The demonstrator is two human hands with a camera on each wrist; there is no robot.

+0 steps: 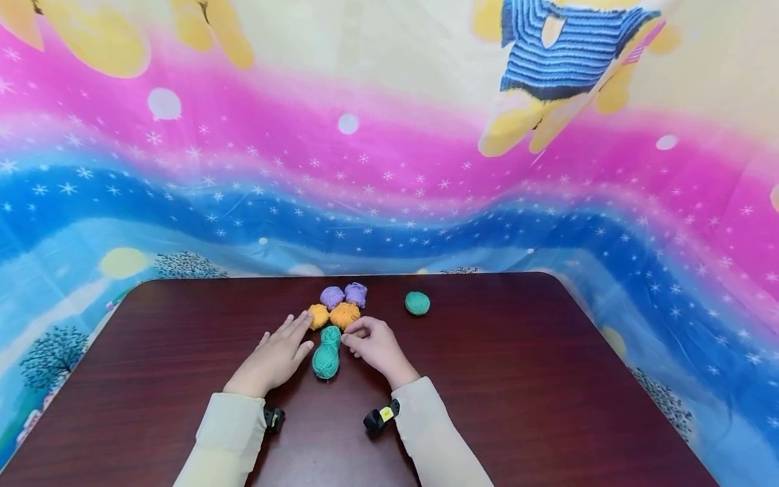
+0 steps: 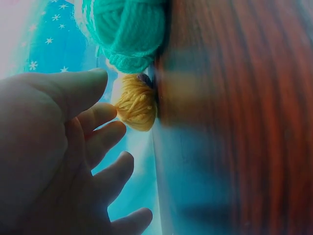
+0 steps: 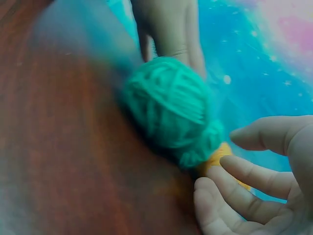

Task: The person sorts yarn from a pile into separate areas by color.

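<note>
While both hands lay low on the dark red-brown wooden surface, two soft teal-green yarn balls sat right between them. The two balls touched each other and made one long shape. That shape ran straight away from the person, with the bigger ball near the body and the smaller ball at the far end.

The left hand lay flat with its fingers straight and a bit spread. It held nothing. Its fingertips were just beside a fuzzy orange yarn ball. I could not tell if they touched it. The green yarn was just to the right of this hand.

The right hand had its fingers loosely bent and held nothing too. Its fingertips were very near the far end of the green yarn and a second orange yarn ball. I could not tell if they touched. Both hands looked about as near to the green yarn as each other.

The green yarn looked thick, fluffy and tightly wound. Behind the orange balls sat two pale purple yarn balls. One more teal-green yarn ball sat alone, well apart to the right. A bright cloth with pink and blue waves hung behind everything.
</note>
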